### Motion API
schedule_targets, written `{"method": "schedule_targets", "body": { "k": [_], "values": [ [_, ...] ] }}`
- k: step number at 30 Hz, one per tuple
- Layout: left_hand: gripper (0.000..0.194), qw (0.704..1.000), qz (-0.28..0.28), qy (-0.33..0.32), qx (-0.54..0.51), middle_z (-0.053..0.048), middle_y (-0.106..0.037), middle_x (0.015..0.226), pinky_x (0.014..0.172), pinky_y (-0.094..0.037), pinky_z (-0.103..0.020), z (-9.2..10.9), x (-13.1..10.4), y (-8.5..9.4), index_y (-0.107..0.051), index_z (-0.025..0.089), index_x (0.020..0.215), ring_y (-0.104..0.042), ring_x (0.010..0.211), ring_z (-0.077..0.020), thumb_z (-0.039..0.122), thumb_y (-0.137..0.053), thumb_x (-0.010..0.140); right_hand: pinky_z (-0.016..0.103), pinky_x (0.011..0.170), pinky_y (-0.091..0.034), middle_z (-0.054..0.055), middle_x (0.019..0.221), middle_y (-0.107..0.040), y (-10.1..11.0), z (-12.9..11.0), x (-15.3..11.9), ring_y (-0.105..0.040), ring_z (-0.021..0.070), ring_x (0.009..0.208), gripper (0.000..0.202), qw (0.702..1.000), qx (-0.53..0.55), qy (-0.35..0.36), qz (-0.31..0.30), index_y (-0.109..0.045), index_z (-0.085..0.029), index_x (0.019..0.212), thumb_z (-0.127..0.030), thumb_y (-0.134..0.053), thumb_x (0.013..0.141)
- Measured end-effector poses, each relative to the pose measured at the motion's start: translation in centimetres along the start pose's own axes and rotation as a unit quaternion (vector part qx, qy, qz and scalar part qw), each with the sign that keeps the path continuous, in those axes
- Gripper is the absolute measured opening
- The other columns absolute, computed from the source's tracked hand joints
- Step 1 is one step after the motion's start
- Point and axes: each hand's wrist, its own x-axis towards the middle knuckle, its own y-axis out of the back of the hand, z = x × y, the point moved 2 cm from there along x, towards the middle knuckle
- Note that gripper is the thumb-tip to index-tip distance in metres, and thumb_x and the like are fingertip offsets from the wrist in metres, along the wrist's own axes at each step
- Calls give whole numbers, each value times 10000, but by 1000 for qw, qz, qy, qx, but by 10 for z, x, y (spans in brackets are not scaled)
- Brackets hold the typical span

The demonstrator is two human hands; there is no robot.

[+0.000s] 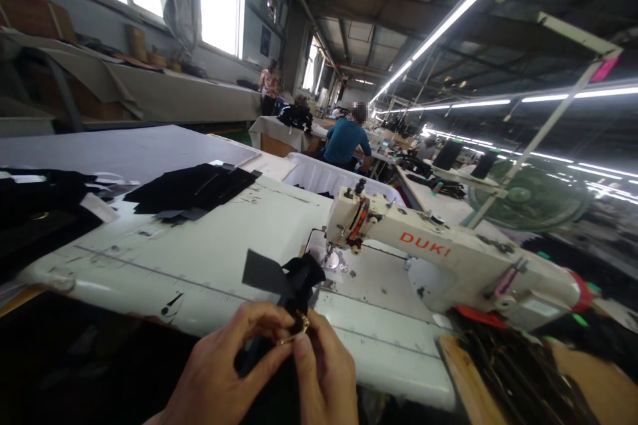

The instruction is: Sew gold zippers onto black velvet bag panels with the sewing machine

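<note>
My left hand (226, 372) and my right hand (326, 375) meet at the bottom centre, in front of the table edge. Together they pinch a black strap (279, 279) with a small gold metal ring (302, 327) between the fingertips. The strap's loose ends stick up and fan out above my fingers. Just beyond them stands a white DUKI sewing machine (438, 255), its needle area (331, 255) a short way past the strap.
A pile of black fabric pieces (192, 189) lies at the middle left of the white sewing table (199, 259); more dark fabric (34, 212) at far left. A white bin (323, 176) stands behind. A green fan (528, 196) stands at right. A person in a teal shirt (346, 139) sits ahead.
</note>
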Motion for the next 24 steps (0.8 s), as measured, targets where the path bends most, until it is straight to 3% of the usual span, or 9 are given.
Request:
{"method": "schedule_targets", "body": {
  "k": [4,7,10,13,15,18,21,24],
  "values": [
    [329,991,-68,45,-109,13,-746,990,759,-630,-200,-10,-4,7,-580,304,1206,-757,782,-152,302,-740,918,342,883,-594,108,1121,-736,4,2,1,-719,259,1006,399,991,127,-39,-33,-702,-235,1207,-538,-589,973],
    [547,977,-112,80,-165,-21,-695,1122,660,-629,-214,-16,4,14,-371,370,1489,-712,657,-114,287,-614,1006,332,837,-598,90,1074,-726,2,4,-2,-731,224,899,462,976,199,-61,-58,-643,-251,1283,-540,-673,924],
    [802,964,-210,93,-135,-7,-638,1157,652,-612,-203,-17,24,24,-202,447,1593,-660,620,-81,229,-651,965,321,821,-583,34,975,-706,3,3,-4,-719,192,852,590,972,207,-65,-88,-515,-284,1420,-428,-737,892],
    [914,936,-345,58,-46,-10,-562,1277,818,-604,-248,-12,52,36,-311,476,1566,-675,800,-118,193,-789,841,327,828,-563,8,926,-701,8,-1,-4,-697,180,840,708,977,164,-57,-127,-409,-292,1504,-307,-729,872],
    [932,922,-387,2,7,-28,-469,1406,1006,-541,-322,-6,70,43,-415,460,1518,-644,1092,-207,205,-877,750,343,837,-552,6,923,-711,10,-5,-2,-686,182,839,760,977,135,-57,-156,-372,-291,1526,-263,-718,850],
    [725,914,-399,-59,38,-49,-390,1491,1160,-400,-378,-2,90,48,-613,347,1325,-453,1376,-299,221,-932,687,364,841,-551,-4,907,-716,9,-11,-1,-683,187,829,833,972,113,-84,-190,-343,-287,1533,-219,-730,799],
    [230,907,-415,-75,-13,-62,-539,1368,1088,-449,-312,-4,96,46,-685,225,996,-567,1250,-246,230,-838,824,366,834,-563,-23,885,-715,6,-16,-2,-693,181,807,860,963,125,-110,-214,-358,-286,1510,-191,-766,759],
    [132,908,-396,-100,-96,-70,-666,1115,947,-521,-283,-9,91,44,-649,187,859,-655,1047,-204,259,-720,943,357,807,-580,-37,850,-708,6,-15,-2,-707,184,777,939,950,166,-146,-220,-367,-279,1490,-227,-866,697]
  ]
}}
